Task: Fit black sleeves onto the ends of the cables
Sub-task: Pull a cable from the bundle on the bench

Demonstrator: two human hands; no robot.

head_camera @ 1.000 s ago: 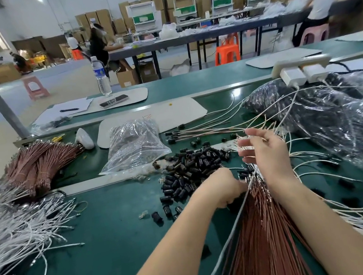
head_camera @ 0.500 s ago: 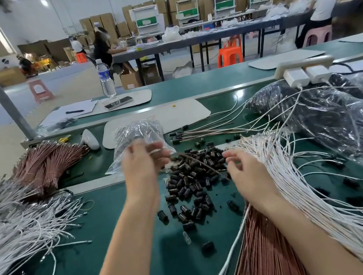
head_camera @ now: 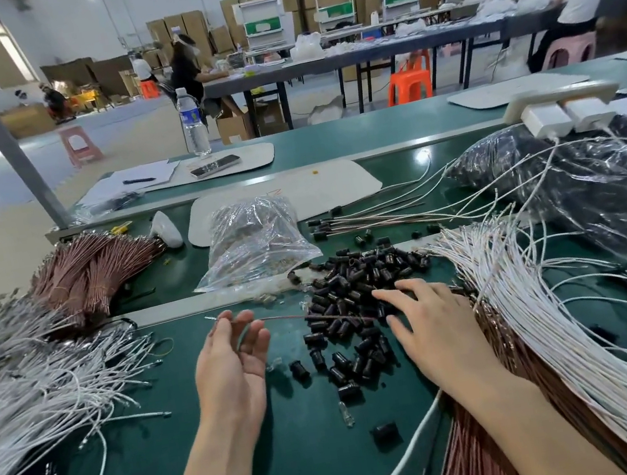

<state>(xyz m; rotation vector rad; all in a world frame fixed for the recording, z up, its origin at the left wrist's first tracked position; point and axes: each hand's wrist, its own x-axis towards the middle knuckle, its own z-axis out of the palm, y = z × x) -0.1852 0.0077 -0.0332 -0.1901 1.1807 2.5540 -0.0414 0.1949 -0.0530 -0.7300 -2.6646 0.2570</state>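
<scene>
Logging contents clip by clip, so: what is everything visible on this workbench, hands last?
small black plastic sleeves: many, black, loose pile at centre
single thin brown cable: one, brown, across pile into left hand's grip
tied brown cable bundle: one, brown, rear left
loose brown cable sheaf: one, brown, front right
white cable heaps: two, white, far left and right
small clear plastic bag: one, clear, behind pile
large clear plastic bag: one, dark contents, rear right
white power strip: one, white, rear right
left hand: one, holds the thin cable
right hand: one, fingers spread on sleeves
</scene>
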